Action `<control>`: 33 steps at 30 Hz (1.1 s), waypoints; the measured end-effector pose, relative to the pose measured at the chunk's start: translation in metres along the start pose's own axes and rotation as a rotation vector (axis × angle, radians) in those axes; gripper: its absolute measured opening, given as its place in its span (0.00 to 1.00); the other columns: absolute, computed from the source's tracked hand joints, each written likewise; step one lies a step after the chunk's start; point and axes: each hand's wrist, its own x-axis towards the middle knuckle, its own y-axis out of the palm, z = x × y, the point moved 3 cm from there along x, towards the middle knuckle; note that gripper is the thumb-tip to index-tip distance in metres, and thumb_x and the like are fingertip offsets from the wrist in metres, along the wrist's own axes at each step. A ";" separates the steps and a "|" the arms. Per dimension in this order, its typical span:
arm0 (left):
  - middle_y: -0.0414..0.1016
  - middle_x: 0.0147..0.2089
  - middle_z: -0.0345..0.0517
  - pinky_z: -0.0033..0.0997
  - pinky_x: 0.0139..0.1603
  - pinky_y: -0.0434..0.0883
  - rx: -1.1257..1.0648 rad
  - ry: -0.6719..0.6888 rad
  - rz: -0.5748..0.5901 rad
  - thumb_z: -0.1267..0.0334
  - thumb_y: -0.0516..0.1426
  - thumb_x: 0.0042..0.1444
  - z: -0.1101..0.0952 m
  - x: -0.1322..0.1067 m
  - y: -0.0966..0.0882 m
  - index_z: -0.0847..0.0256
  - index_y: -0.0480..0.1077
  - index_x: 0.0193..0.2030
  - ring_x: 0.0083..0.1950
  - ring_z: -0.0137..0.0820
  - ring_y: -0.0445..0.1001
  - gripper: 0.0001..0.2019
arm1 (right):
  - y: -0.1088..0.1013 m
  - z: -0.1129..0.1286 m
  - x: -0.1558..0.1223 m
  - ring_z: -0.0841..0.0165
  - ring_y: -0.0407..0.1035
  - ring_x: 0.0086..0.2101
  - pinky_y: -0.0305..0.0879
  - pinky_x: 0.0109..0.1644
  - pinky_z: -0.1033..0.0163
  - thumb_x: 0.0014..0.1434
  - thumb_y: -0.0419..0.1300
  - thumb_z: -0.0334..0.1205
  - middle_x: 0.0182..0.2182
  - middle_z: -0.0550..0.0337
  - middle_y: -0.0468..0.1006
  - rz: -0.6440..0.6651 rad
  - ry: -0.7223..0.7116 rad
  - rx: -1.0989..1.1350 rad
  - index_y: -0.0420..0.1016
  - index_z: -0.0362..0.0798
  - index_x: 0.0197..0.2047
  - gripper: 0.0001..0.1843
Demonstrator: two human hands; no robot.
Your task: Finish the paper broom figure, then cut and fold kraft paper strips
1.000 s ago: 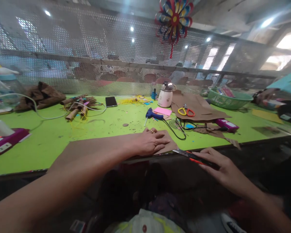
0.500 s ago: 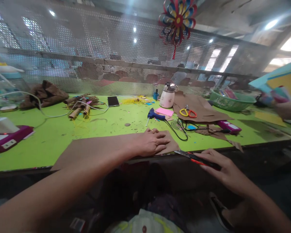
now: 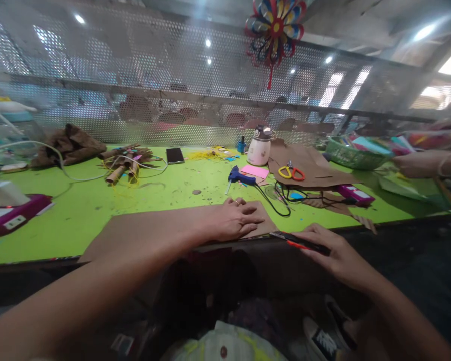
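Observation:
A brown cardboard sheet (image 3: pixel 143 225) lies along the near edge of the green table (image 3: pixel 97 205). My left hand (image 3: pixel 235 220) rests flat on its right end, fingers stretched out, a ring on one finger. My right hand (image 3: pixel 332 253) is closed round a red and black utility knife (image 3: pixel 296 241), whose tip meets the sheet's right corner at the table edge.
Beyond the sheet lie a blue glue gun (image 3: pixel 237 176), pink paper (image 3: pixel 254 172), scissors (image 3: pixel 292 173) on brown paper, a white bottle (image 3: pixel 259 146), a phone (image 3: pixel 174 155) and cardboard rolls (image 3: pixel 126 163). A green basket (image 3: pixel 351 153) stands right; another person's arm (image 3: pixel 428 163) reaches there.
My right hand has drawn the knife slightly up and left toward the sheet's corner. At the far right, another person's arm has lowered coloured paper near the basket. My left hand stays put.

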 end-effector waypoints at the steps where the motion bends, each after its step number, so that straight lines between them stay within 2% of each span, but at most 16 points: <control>1: 0.65 0.57 0.46 0.40 0.49 0.55 -0.004 0.001 0.000 0.53 0.38 0.64 0.000 0.000 0.000 0.49 0.63 0.58 0.51 0.39 0.62 0.21 | -0.002 0.000 0.000 0.64 0.66 0.42 0.61 0.47 0.59 0.60 0.53 0.42 0.39 0.55 0.70 0.010 -0.004 0.007 0.69 0.53 0.54 0.19; 11: 0.66 0.57 0.45 0.39 0.46 0.55 -0.003 0.028 -0.022 0.55 0.40 0.64 0.001 0.000 0.000 0.49 0.64 0.57 0.51 0.39 0.62 0.20 | -0.018 -0.004 0.010 0.62 0.66 0.42 0.60 0.49 0.56 0.59 0.55 0.48 0.39 0.54 0.71 0.100 0.009 0.037 0.73 0.52 0.51 0.19; 16: 0.66 0.57 0.44 0.39 0.46 0.55 -0.007 0.014 -0.020 0.55 0.40 0.64 0.001 -0.001 0.000 0.49 0.64 0.58 0.51 0.39 0.62 0.20 | -0.016 0.001 0.016 0.62 0.66 0.42 0.60 0.50 0.55 0.58 0.55 0.48 0.39 0.54 0.71 0.102 -0.014 0.051 0.74 0.52 0.50 0.19; 24: 0.65 0.59 0.44 0.39 0.47 0.54 -0.036 -0.004 -0.010 0.54 0.38 0.65 0.002 -0.001 0.001 0.49 0.63 0.58 0.52 0.40 0.61 0.21 | -0.017 -0.004 0.001 0.62 0.66 0.41 0.61 0.49 0.55 0.60 0.54 0.48 0.40 0.54 0.71 0.115 0.001 0.064 0.72 0.54 0.53 0.19; 33: 0.62 0.62 0.43 0.38 0.47 0.54 -0.041 -0.017 0.012 0.54 0.37 0.65 0.001 -0.001 0.001 0.49 0.61 0.60 0.53 0.39 0.60 0.22 | -0.004 0.012 0.020 0.64 0.66 0.42 0.59 0.50 0.56 0.61 0.53 0.46 0.40 0.55 0.70 0.150 -0.058 0.075 0.71 0.54 0.53 0.18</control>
